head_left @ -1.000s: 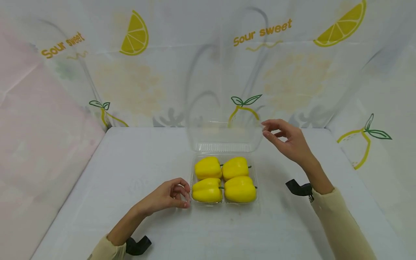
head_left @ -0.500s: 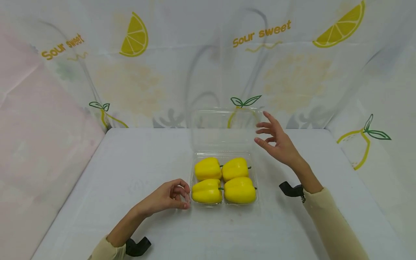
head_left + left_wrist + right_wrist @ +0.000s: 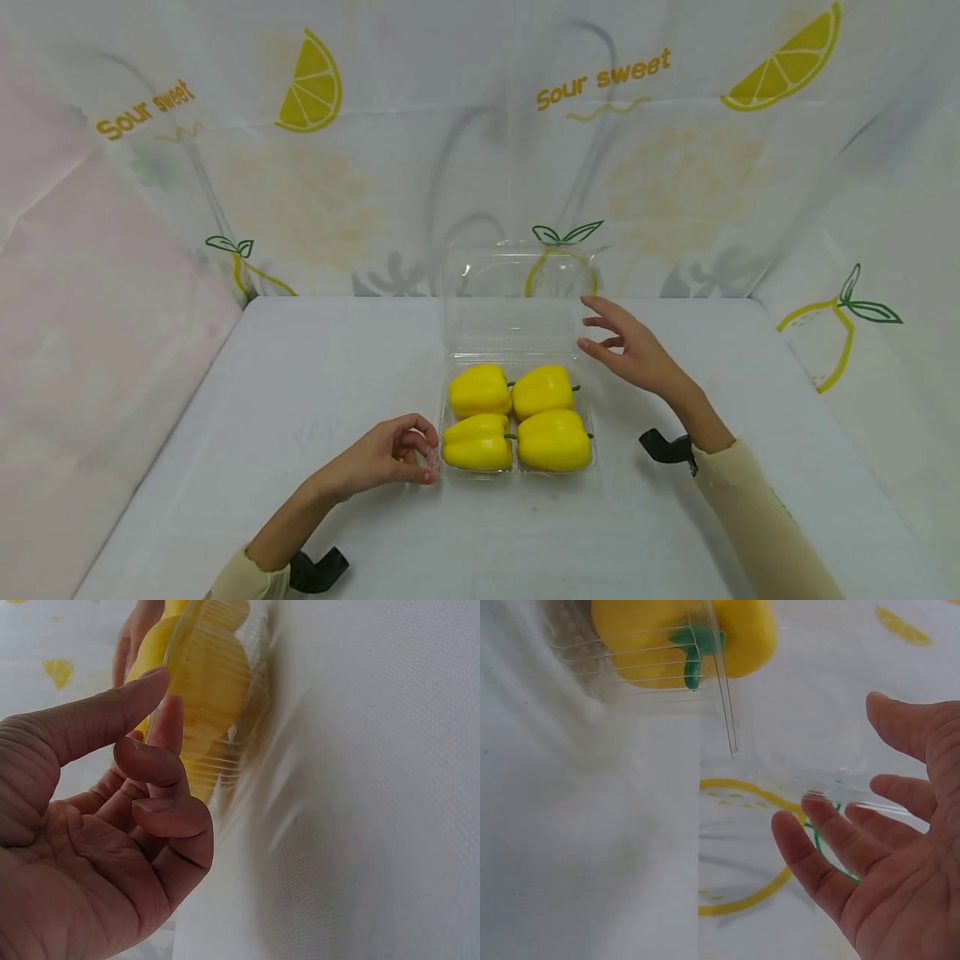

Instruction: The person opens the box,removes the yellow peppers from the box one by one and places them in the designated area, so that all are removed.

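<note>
"What's nearest?"
"The left hand (image 3: 390,452) — thumb and fingers pinching the left edge of the clear box (image 3: 214,712)."
"And the yellow peppers (image 3: 477,446)?"
"All four lie inside the box."
"The right hand (image 3: 637,352)?"
"At the box's far right — fingers loosely spread beside its raised lid (image 3: 513,321); touching, I can't tell."

Orange lettering (image 3: 603,79) on the patterned backdrop (image 3: 420,50) reads "Sour sweet" twice, the left print (image 3: 145,110) seemingly a little blurred.
</note>
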